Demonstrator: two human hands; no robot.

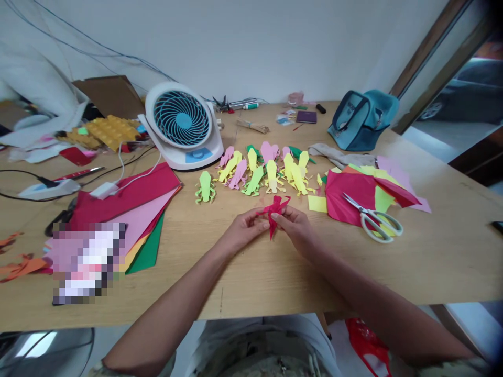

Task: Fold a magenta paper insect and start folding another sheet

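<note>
Both my hands meet over the middle of the wooden table (275,272), pinching a small folded red paper figure (275,212). My left hand (245,228) grips its left side with closed fingers. My right hand (296,225) grips its right side, fingers also closed. Just beyond lies a row of several finished folded paper insects (255,173) in yellow, green and pink. One green insect (205,187) sits apart at the left of the row.
Stacked coloured paper sheets (133,209) lie at the left, more sheets (353,191) and white-handled scissors (373,217) at the right. A white desk fan (181,123) stands behind, a teal bag (359,118) at the back right. Cables and a power strip (49,188) sit far left.
</note>
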